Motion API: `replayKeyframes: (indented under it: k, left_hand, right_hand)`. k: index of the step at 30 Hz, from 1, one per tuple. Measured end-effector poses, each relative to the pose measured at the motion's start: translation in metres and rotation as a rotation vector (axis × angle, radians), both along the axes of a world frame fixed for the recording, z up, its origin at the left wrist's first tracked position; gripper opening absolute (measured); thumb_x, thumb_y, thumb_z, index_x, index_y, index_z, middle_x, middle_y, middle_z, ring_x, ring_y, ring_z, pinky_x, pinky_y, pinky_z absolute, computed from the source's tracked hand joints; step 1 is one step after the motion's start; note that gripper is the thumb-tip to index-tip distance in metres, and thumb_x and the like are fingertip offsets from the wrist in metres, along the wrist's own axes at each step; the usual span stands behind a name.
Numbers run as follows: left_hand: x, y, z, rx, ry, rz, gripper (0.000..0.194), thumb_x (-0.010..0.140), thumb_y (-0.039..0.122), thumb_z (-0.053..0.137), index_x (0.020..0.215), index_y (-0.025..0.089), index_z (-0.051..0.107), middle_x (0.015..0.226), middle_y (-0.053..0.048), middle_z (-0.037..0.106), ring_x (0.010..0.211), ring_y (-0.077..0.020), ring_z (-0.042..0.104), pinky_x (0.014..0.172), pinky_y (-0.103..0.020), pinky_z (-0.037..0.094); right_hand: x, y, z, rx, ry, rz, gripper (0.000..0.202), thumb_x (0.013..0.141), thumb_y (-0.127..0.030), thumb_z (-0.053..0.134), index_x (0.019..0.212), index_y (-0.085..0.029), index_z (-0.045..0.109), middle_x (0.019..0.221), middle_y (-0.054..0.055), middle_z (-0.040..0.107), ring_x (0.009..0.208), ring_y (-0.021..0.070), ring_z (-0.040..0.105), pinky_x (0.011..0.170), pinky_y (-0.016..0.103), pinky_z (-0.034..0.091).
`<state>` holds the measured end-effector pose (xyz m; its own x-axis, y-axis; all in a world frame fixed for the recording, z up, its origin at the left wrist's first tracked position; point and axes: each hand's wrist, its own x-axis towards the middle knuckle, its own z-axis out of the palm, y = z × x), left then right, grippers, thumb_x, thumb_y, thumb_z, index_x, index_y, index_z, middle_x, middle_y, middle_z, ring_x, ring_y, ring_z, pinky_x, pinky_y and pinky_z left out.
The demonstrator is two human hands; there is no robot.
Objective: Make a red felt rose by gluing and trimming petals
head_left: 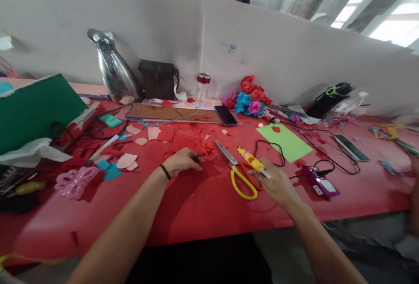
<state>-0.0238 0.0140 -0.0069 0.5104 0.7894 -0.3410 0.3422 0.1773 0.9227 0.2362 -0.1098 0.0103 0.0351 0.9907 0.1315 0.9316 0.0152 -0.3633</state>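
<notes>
My left hand (183, 161) reaches over the red table cover with its fingers curled at a pile of red paper pieces (199, 142); what lies between the fingertips is too small to make out. On the right, my right hand (273, 181) is closed on a yellow glue gun (250, 159), its narrow end pointing down to the right. Scissors with yellow handles (244, 185) lie between the hands, blades angled to the upper left.
Behind stand a metal jug (114, 65), a dark bag (159, 81), a jar (202, 89) and paper flowers (250, 98). Green paper (284, 142), a purple power socket (319, 183) and black cords are at right. Pink and blue cutouts (111, 171) lie left.
</notes>
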Motion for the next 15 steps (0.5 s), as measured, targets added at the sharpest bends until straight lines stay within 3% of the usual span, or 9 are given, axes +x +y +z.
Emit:
replayKeyframes:
  k: [4, 9, 13, 15]
  left_hand:
    - [-0.007, -0.001, 0.011, -0.075, -0.223, 0.107, 0.020, 0.048, 0.020, 0.073, 0.065, 0.015, 0.065, 0.063, 0.001, 0.061, 0.062, -0.0113, 0.053, 0.060, -0.024, 0.040]
    - [-0.020, 0.003, 0.020, 0.019, -0.263, 0.274, 0.025, 0.054, 0.030, 0.074, 0.072, 0.014, 0.067, 0.067, -0.002, 0.065, 0.045, -0.0049, 0.034, 0.044, -0.023, 0.025]
    - [-0.025, 0.006, 0.021, 0.099, -0.292, 0.337, 0.031, 0.055, 0.035, 0.074, 0.077, 0.015, 0.068, 0.074, -0.004, 0.068, 0.052, -0.0090, 0.047, 0.048, -0.024, 0.033]
    - [-0.026, 0.006, 0.022, 0.132, -0.311, 0.339, 0.033, 0.054, 0.036, 0.075, 0.079, 0.015, 0.068, 0.077, -0.005, 0.069, 0.063, -0.0133, 0.055, 0.056, -0.025, 0.040]
  right_hand:
    - [0.005, 0.034, -0.001, -0.105, -0.375, -0.094, 0.019, 0.090, -0.024, 0.043, 0.106, -0.014, 0.049, 0.106, 0.015, 0.059, 0.079, 0.0231, 0.063, 0.057, 0.028, 0.038]
    - [0.007, 0.064, -0.007, -0.158, -0.475, -0.131, 0.023, 0.087, -0.021, 0.048, 0.104, -0.009, 0.056, 0.103, 0.019, 0.062, 0.093, 0.0310, 0.060, 0.073, 0.038, 0.043]
    - [-0.020, 0.070, 0.008, 0.025, -0.326, -0.089, 0.038, 0.082, -0.018, 0.053, 0.120, -0.013, 0.055, 0.125, 0.017, 0.055, 0.115, 0.0332, 0.048, 0.091, 0.046, 0.037]
    - [-0.048, 0.072, 0.021, 0.154, -0.054, 0.079, 0.040, 0.084, -0.032, 0.053, 0.121, -0.017, 0.056, 0.124, 0.013, 0.058, 0.116, 0.0281, 0.049, 0.096, 0.042, 0.037]
